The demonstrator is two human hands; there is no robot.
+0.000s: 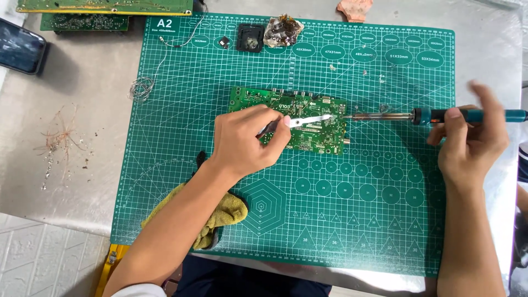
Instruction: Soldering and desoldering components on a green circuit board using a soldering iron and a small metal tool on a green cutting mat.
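Observation:
A green circuit board [300, 104] lies in the middle of a green cutting mat [181, 165]. My left hand [245, 140] rests on the board's left half and grips metal tweezers [309, 120], whose tips point right toward the board's right edge. My right hand [473, 140] holds a soldering iron with a teal handle [465, 115]. The iron's metal tip [352, 116] lies level and touches the board's right edge, meeting the tweezer tips there.
A yellow cloth [223, 214] lies under my left forearm. A black square part [250, 37] and a crumpled clear lump [282, 30] sit at the mat's top. Solder wire [142, 88], more circuit boards [93, 14], a phone [21, 45] and wire scraps [60, 137] lie left.

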